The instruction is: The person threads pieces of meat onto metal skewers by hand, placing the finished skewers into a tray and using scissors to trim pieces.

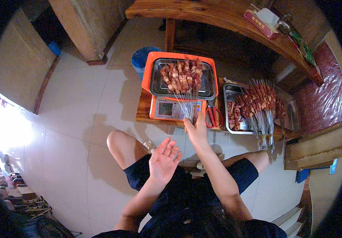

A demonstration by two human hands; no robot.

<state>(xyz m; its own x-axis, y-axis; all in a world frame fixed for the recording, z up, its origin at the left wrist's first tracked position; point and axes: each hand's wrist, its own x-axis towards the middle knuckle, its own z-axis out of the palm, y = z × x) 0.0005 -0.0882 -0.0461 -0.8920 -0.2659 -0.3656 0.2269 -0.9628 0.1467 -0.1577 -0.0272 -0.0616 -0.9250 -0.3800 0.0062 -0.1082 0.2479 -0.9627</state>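
My right hand [197,131] grips the bare metal ends of a bunch of meat skewers [183,78]. Their meat-covered ends lie over a dark metal tray [208,81], which rests on the orange platform [150,64] of a digital scale [154,110]. The skewer rods cross in front of the scale's display and keypad. Above my lap, my left hand [164,162] is raised with its palm up and fingers apart, holding nothing. Red-handled scissors [213,117] lie just right of the scale, close to my right hand.
To the right, a steel tray [229,98] holds loose meat pieces [234,114] and bundled meat skewers [261,96]. A blue bucket [142,56] stands behind the scale. A wooden bench [212,15] curves across the far side, bearing a red box [260,23]. A cardboard box [316,153] sits at right.
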